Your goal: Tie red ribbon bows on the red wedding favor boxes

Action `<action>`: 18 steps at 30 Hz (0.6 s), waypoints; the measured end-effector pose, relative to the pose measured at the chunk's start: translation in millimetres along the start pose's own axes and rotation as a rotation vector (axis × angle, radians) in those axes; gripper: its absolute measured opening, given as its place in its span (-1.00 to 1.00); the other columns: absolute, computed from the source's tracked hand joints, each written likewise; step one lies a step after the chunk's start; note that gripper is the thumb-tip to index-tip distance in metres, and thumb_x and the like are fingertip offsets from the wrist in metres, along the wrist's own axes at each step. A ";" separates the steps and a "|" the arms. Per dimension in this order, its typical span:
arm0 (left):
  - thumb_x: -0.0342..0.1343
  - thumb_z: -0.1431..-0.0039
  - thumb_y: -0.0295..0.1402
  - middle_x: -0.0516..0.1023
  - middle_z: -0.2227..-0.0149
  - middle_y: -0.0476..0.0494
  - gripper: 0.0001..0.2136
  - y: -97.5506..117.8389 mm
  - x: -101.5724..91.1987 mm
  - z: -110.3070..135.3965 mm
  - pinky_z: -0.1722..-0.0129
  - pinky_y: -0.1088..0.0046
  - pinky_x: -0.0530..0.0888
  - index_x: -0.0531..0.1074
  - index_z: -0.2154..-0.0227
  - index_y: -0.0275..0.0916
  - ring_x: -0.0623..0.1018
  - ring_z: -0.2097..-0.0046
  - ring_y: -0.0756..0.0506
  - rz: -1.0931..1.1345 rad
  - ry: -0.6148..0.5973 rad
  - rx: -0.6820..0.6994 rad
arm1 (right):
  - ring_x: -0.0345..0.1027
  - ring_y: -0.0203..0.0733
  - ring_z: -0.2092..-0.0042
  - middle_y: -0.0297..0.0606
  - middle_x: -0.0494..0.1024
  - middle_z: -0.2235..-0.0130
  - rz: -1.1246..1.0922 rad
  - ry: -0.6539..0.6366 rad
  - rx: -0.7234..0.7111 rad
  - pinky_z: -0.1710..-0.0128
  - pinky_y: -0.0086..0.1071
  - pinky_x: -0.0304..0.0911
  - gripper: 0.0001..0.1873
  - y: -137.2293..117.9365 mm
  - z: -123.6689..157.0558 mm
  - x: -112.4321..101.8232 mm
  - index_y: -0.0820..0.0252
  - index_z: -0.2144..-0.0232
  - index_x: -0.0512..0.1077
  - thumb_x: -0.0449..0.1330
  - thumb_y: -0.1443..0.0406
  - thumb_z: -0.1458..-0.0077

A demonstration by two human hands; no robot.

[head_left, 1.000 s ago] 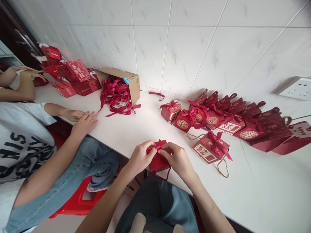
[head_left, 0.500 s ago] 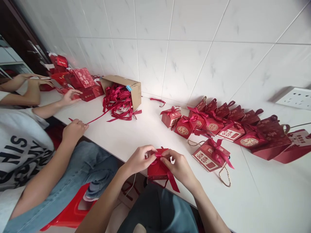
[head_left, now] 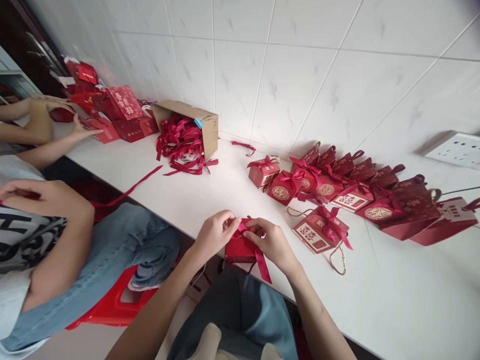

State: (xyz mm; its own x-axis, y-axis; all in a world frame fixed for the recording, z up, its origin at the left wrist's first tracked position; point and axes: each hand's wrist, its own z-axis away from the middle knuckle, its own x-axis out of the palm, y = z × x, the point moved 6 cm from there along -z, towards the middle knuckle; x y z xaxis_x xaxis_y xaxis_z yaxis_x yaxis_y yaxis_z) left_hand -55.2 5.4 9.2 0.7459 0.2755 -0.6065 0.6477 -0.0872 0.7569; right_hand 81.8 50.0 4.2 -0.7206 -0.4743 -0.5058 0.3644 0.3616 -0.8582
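A small red gift box (head_left: 238, 251) sits at the table's front edge, right before me. Over its top runs a dark red ribbon (head_left: 263, 266), one tail hanging down the box's right side. My left hand (head_left: 217, 231) pinches the ribbon above the box with thumb and forefinger. From the other side, my right hand (head_left: 270, 241) has its fingertips closed on the same ribbon, near its middle. To the right stands a finished-looking red box with a bow and rope handle (head_left: 322, 230), apart from my hands.
Several red boxes with bows (head_left: 326, 190) line the wall at right. A cardboard box (head_left: 210, 132) spills ribbons (head_left: 182, 142) at the back. Left of me a co-worker's hand (head_left: 48, 200) holds a ribbon; red boxes (head_left: 127, 125) are piled beyond. A socket strip (head_left: 455, 152) is on the wall.
The co-worker has pulled a ribbon away from the cardboard box, leftward. My hands stay at the ribbon on the box, fingers slightly shifted. The view has tilted a little.
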 end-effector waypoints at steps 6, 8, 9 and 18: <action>-0.06 -0.20 -0.23 0.32 0.58 0.07 -0.72 -2.9 4.5 2.7 0.45 0.57 0.29 0.22 0.58 -0.22 0.33 0.51 0.05 0.050 0.100 -0.020 | 0.33 -0.26 0.40 -0.31 0.48 0.39 0.080 -0.012 0.004 0.36 -0.40 0.22 -0.86 -1.3 -5.7 -4.3 0.17 0.30 0.49 0.21 0.31 -0.01; -0.06 -0.20 -0.23 0.32 0.57 0.07 -0.72 -3.0 5.5 2.9 0.44 0.58 0.30 0.22 0.58 -0.22 0.33 0.50 0.06 0.084 0.100 -0.019 | 0.34 -0.25 0.36 -0.27 0.49 0.32 0.132 -0.007 -0.026 0.32 -0.38 0.23 -0.85 -5.9 -8.8 -5.0 0.16 0.29 0.51 0.21 0.31 -0.02; -0.05 -0.20 -0.23 0.32 0.57 0.07 -0.73 -3.4 5.5 3.0 0.44 0.58 0.30 0.23 0.57 -0.22 0.33 0.50 0.06 0.093 0.103 -0.020 | 0.34 -0.24 0.35 -0.26 0.49 0.30 0.146 -0.010 -0.041 0.31 -0.38 0.23 -0.86 -7.8 -10.0 -4.2 0.16 0.30 0.51 0.19 0.33 -0.03; 0.00 -0.15 -0.16 0.48 0.39 0.01 -0.78 -8.6 -7.6 9.5 0.41 0.52 0.37 0.38 0.35 -0.21 0.42 0.46 0.03 0.084 -0.129 -0.123 | 0.32 -0.23 0.46 -0.34 0.50 0.47 0.067 0.085 -0.037 0.39 -0.37 0.23 -0.87 -1.6 -2.4 6.4 0.14 0.38 0.46 0.10 0.30 -0.04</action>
State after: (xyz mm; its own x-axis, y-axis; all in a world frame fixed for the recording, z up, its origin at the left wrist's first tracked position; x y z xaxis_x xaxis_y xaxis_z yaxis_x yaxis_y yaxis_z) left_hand -65.0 -5.1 5.1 0.8154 0.1467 -0.5600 0.5642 0.0151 0.8255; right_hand 75.3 48.3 2.5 -0.7433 -0.3785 -0.5515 0.3928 0.4204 -0.8179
